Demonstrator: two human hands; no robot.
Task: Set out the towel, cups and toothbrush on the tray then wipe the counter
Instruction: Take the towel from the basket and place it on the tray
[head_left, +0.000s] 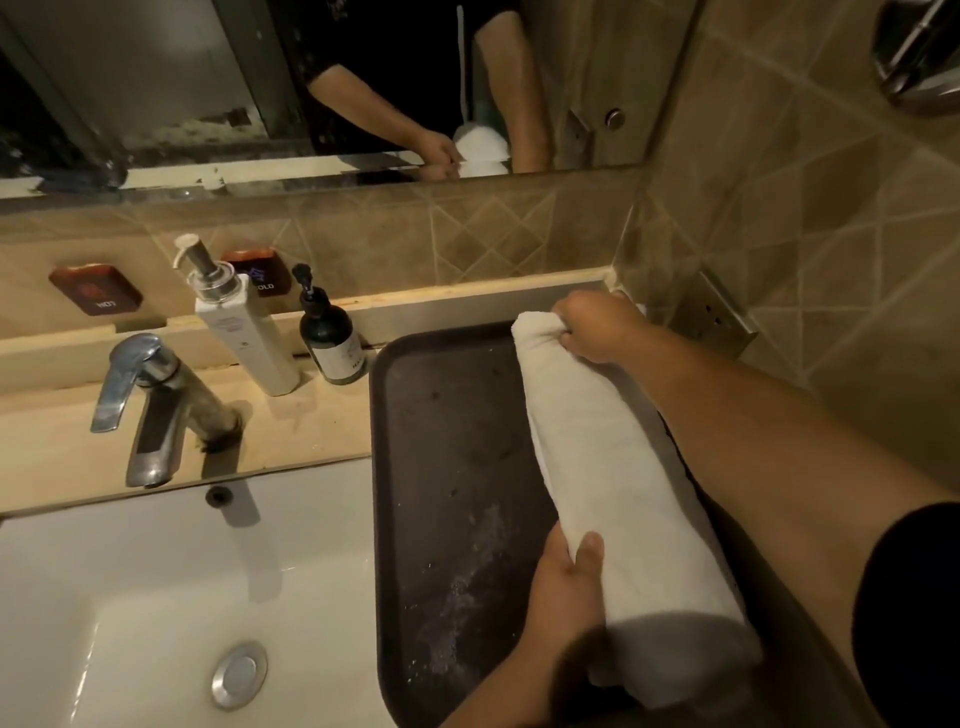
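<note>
A dim, tan-tiled bathroom corner holds a pale stone vanity surface (171, 441) with a white basin (156, 597) sunk into it, a chrome mixer tap (150, 405) behind the basin, and a mirror above the backsplash. To the right of the basin lies a dark brown rectangular plastic tray (447, 467), its bare floor flecked with what look like water drops.

The step in hand appears to be the first one: setting out the rolled white terry towel (613, 493). It lies along the tray's right side, its long axis running from the near edge back toward the wall, one end pointing at the corner by the wall socket and the other toward the person. The right hand (597, 325) is clenched on the far end, fingers (566, 338) curled shut into the cloth. The left hand (566, 587) cups the near part of the roll from the left, thumb on top and fingers wrapped under it. Whether the roll already rests fully on the tray or is held just above it, I cannot tell.

No cups or toothbrush are in view, so most of the task seems left to do. The next move likely calls for settling the roll squarely against the tray's right rim, letting go with both hands without unrolling it, and then fetching the cups. A tall white pump dispenser (244, 332) and a small dark green pump bottle (332, 338) stand well clear, just left of the tray.
</note>
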